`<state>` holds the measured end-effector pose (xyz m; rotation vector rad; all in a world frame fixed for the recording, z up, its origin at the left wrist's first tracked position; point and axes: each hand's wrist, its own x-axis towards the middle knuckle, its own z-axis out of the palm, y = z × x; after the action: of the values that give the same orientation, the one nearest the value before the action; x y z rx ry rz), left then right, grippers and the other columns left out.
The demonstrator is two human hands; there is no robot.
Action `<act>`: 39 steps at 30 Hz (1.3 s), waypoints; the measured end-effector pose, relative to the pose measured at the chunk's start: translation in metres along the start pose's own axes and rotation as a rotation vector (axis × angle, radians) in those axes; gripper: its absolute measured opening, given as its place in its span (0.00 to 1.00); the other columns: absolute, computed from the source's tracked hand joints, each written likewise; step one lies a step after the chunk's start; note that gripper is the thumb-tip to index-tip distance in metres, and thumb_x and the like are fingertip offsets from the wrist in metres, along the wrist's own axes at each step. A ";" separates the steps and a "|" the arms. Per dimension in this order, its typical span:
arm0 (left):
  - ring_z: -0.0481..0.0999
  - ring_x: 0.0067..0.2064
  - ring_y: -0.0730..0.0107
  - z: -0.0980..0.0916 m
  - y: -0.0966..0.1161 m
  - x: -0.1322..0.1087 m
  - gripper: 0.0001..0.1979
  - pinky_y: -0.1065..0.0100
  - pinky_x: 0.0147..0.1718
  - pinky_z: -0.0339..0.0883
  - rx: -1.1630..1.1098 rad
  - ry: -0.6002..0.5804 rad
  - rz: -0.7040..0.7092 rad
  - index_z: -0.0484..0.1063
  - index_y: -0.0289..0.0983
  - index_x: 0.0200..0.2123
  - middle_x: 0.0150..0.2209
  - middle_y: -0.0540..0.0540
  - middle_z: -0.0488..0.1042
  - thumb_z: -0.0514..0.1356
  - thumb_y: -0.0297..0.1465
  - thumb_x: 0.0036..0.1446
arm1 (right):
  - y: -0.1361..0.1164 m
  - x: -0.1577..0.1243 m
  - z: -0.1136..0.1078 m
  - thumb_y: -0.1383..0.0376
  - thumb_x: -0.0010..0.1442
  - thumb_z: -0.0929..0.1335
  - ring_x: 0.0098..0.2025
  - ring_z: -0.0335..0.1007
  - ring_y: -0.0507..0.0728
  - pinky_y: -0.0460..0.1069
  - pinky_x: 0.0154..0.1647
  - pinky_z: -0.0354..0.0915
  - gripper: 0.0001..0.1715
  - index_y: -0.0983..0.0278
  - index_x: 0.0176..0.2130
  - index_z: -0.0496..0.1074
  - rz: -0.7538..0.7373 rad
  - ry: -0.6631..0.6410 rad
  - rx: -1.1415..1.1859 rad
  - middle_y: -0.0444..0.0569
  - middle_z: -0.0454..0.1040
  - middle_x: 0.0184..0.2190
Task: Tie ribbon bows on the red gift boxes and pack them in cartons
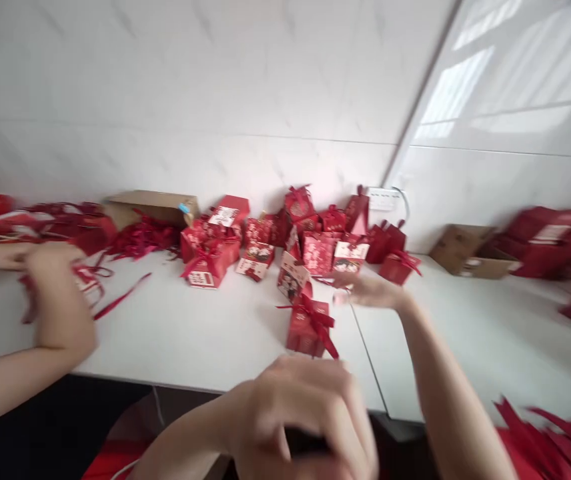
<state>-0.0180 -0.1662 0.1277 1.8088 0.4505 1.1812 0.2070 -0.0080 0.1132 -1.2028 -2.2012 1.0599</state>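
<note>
Red bow-tied box (303,333) on desk (165,347) looks done, as do some boxes (299,208) at its 12 o'clock; loose ribbons (143,239) at 10 suggest more remains; left hand (310,403) at 6 curled, contents unclear, right hand (369,289) at 2 open.

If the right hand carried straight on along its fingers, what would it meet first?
The right hand would probably meet the printed red-and-cream gift box, though blur leaves depth unclear.

Card-paper box (299,335) with satiny ribbon (321,321), smooth tabletop (165,347), matt cardboard carton (488,268), glossy wall panel (510,87)
</note>
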 end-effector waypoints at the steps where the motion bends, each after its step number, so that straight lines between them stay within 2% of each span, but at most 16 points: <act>1: 0.71 0.25 0.67 0.001 -0.016 0.006 0.17 0.65 0.28 0.66 -0.034 -0.044 -0.005 0.72 0.40 0.24 0.20 0.47 0.70 0.53 0.43 0.59 | 0.000 -0.011 -0.013 0.39 0.38 0.69 0.37 0.71 0.61 0.55 0.38 0.65 0.35 0.62 0.36 0.71 -0.124 0.072 0.146 0.50 0.72 0.32; 3: 0.70 0.27 0.66 -0.003 -0.049 0.011 0.18 0.65 0.29 0.65 -0.032 -0.037 -0.052 0.69 0.38 0.23 0.23 0.45 0.70 0.52 0.41 0.60 | 0.006 -0.035 -0.025 0.32 0.43 0.60 0.24 0.67 0.55 0.53 0.30 0.65 0.36 0.60 0.26 0.68 -0.290 0.278 0.362 0.43 0.65 0.19; 5: 0.69 0.29 0.67 -0.016 -0.083 0.011 0.17 0.66 0.31 0.63 0.101 0.102 -0.199 0.67 0.38 0.22 0.24 0.47 0.68 0.52 0.39 0.60 | 0.017 -0.053 -0.014 0.30 0.46 0.56 0.17 0.59 0.51 0.50 0.24 0.62 0.38 0.60 0.20 0.62 -0.291 0.465 0.426 0.39 0.56 0.13; 6: 0.68 0.29 0.68 -0.023 -0.100 0.010 0.16 0.67 0.31 0.63 0.169 0.179 -0.263 0.66 0.38 0.22 0.24 0.48 0.68 0.53 0.40 0.58 | 0.023 -0.057 -0.002 0.31 0.48 0.55 0.16 0.57 0.51 0.49 0.23 0.61 0.37 0.60 0.20 0.61 -0.227 0.521 0.406 0.39 0.55 0.12; 8: 0.68 0.30 0.68 -0.038 -0.133 0.009 0.13 0.68 0.33 0.62 0.286 0.359 -0.401 0.65 0.39 0.24 0.24 0.50 0.66 0.56 0.40 0.54 | 0.035 -0.056 0.031 0.35 0.52 0.58 0.19 0.58 0.51 0.48 0.24 0.59 0.34 0.61 0.22 0.64 -0.070 0.556 0.326 0.41 0.59 0.15; 10: 0.68 0.32 0.66 -0.050 -0.161 0.010 0.11 0.67 0.36 0.62 0.344 0.516 -0.506 0.67 0.39 0.30 0.28 0.50 0.67 0.58 0.41 0.51 | 0.047 -0.048 0.066 0.37 0.52 0.61 0.20 0.56 0.51 0.47 0.23 0.55 0.32 0.62 0.22 0.64 0.131 0.577 0.188 0.41 0.60 0.16; 12: 0.68 0.34 0.65 -0.058 -0.182 0.014 0.14 0.66 0.36 0.62 0.344 0.564 -0.559 0.67 0.39 0.33 0.32 0.49 0.69 0.59 0.43 0.49 | 0.055 -0.041 0.095 0.38 0.52 0.61 0.21 0.54 0.51 0.46 0.22 0.52 0.32 0.62 0.20 0.62 0.217 0.568 0.137 0.41 0.59 0.16; 14: 0.68 0.32 0.65 -0.061 -0.194 0.018 0.17 0.66 0.33 0.62 0.313 0.536 -0.601 0.66 0.38 0.29 0.29 0.48 0.68 0.58 0.46 0.48 | 0.060 -0.039 0.116 0.40 0.54 0.61 0.20 0.52 0.50 0.46 0.22 0.50 0.31 0.62 0.18 0.59 0.238 0.536 0.140 0.40 0.57 0.16; 17: 0.67 0.27 0.67 -0.060 -0.200 0.022 0.20 0.67 0.28 0.60 0.241 0.436 -0.633 0.63 0.38 0.22 0.22 0.51 0.65 0.55 0.50 0.49 | 0.058 -0.041 0.132 0.42 0.55 0.62 0.20 0.50 0.50 0.46 0.23 0.49 0.30 0.62 0.18 0.56 0.238 0.484 0.170 0.40 0.57 0.15; 22: 0.65 0.28 0.70 -0.062 -0.195 0.023 0.21 0.69 0.31 0.60 0.142 0.376 -0.606 0.58 0.39 0.21 0.21 0.53 0.63 0.55 0.50 0.51 | 0.056 -0.046 0.130 0.44 0.57 0.60 0.20 0.54 0.50 0.46 0.23 0.53 0.28 0.61 0.20 0.58 0.216 0.410 0.314 0.41 0.61 0.16; 26: 0.67 0.25 0.68 -0.071 -0.190 0.023 0.23 0.67 0.29 0.62 0.028 0.249 -0.684 0.65 0.37 0.20 0.20 0.50 0.67 0.57 0.52 0.48 | 0.063 -0.050 0.126 0.45 0.56 0.62 0.22 0.56 0.50 0.46 0.25 0.55 0.26 0.62 0.21 0.61 0.232 0.415 0.460 0.42 0.65 0.19; 28: 0.67 0.24 0.68 -0.074 -0.187 0.022 0.20 0.67 0.28 0.63 -0.043 0.182 -0.707 0.68 0.36 0.20 0.20 0.50 0.68 0.61 0.49 0.46 | 0.067 -0.050 0.127 0.46 0.55 0.65 0.24 0.58 0.51 0.47 0.28 0.57 0.25 0.63 0.22 0.62 0.235 0.421 0.533 0.43 0.67 0.20; 30: 0.67 0.25 0.69 -0.076 -0.185 0.020 0.17 0.67 0.28 0.63 -0.113 0.175 -0.698 0.68 0.37 0.19 0.20 0.50 0.68 0.64 0.44 0.44 | 0.071 -0.050 0.127 0.48 0.53 0.67 0.25 0.60 0.52 0.48 0.31 0.60 0.23 0.63 0.21 0.64 0.236 0.450 0.646 0.44 0.68 0.20; 33: 0.65 0.24 0.70 -0.087 -0.186 0.014 0.17 0.66 0.28 0.65 -0.208 0.287 -0.650 0.63 0.38 0.17 0.17 0.52 0.63 0.64 0.42 0.44 | 0.080 -0.053 0.122 0.49 0.51 0.68 0.23 0.60 0.53 0.52 0.32 0.63 0.22 0.61 0.20 0.61 0.222 0.590 0.787 0.42 0.62 0.17; 37: 0.61 0.22 0.72 -0.119 -0.184 0.006 0.21 0.64 0.31 0.67 -0.288 0.605 -0.519 0.48 0.40 0.15 0.14 0.56 0.48 0.58 0.43 0.45 | 0.094 -0.066 0.101 0.48 0.53 0.61 0.19 0.52 0.53 0.54 0.31 0.64 0.25 0.58 0.19 0.45 0.168 0.871 0.875 0.37 0.45 0.14; 39: 0.62 0.23 0.72 -0.133 -0.178 0.004 0.21 0.65 0.33 0.67 -0.303 0.726 -0.466 0.46 0.39 0.16 0.14 0.56 0.48 0.57 0.40 0.44 | 0.095 -0.071 0.090 0.53 0.52 0.62 0.19 0.54 0.53 0.54 0.33 0.65 0.23 0.59 0.19 0.45 0.144 0.987 0.948 0.37 0.45 0.15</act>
<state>-0.1024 -0.0053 -0.0001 0.9022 0.9831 1.4424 0.2359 -0.0733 -0.0172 -1.0504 -0.7193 1.0249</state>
